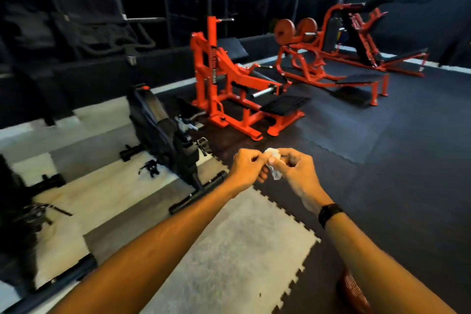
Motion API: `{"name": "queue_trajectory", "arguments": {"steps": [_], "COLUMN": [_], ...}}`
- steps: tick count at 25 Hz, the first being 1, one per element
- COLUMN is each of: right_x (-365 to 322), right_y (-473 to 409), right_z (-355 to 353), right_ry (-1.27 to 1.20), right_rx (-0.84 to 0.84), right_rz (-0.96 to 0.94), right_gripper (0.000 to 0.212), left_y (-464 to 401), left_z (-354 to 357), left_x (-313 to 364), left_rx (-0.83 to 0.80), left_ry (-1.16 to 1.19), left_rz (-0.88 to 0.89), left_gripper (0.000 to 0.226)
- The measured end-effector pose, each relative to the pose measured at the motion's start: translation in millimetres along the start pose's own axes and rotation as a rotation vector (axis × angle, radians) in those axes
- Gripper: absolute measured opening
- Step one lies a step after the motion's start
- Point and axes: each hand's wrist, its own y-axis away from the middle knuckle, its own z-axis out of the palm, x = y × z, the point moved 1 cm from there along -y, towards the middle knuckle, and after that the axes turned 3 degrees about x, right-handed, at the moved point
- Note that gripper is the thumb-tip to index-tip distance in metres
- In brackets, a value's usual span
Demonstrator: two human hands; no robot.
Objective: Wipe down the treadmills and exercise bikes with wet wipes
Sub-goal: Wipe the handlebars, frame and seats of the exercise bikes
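Both hands are meeting out in front at arm's length, the left hand (248, 167) and the right hand (293, 167) each pinching the crumpled white wipe (274, 166) between curled fingers, well above the floor mats (229, 250). If they are pulling it open, a wet, bunched wipe is likely tearing or slipping free and dropping onto the mats, picking up grit. The nearest exercise bike (165, 132) is standing down to the left, apart from the hands and untouched.

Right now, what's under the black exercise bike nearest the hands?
The exercise bike stands on pale and grey floor mats, its rear foot bar at the edge of the dark mats. The floor directly beneath the frame is covered.
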Motion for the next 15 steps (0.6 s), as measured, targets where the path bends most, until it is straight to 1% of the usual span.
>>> {"name": "queue_trajectory", "arguments": {"steps": [3,6,9,12,14,15], "right_x": [-4.1,0.5,3.0,8.3,11.7,14.7], "right_y": [-28.1,-46.0,-59.6,-76.3,-91.4,-100.3], "right_z": [17.5,27.5,32.4,45.4,64.9,82.9], "right_ry": [-0.035,-0.042,-0.052,-0.031,0.017,0.043], "right_rx": [-0.095,-0.191,-0.19,-0.156,-0.193,-0.24], "right_rz": [0.009,-0.008,-0.016,-0.047,-0.096,-0.121], "right_gripper": [0.014,0.019,0.024,0.023,0.021,0.017], "left_y": [-12.8,-23.3,-30.8,-39.3,-49.2,-54.1], "left_z": [-19.2,-26.9,-30.9,-41.2,-55.3,-66.8], "left_x": [-3.3,-10.8,-12.4,-16.2,-23.9,-29.3], "left_rx": [0.111,0.21,0.255,0.298,0.35,0.394], "left_ry": [-0.032,-0.06,-0.103,-0.074,-0.095,-0.108], "left_rz": [0.005,-0.018,-0.033,-0.028,-0.029,-0.045], "left_gripper": [0.032,0.022,0.016,0.012,0.006,0.004]}}
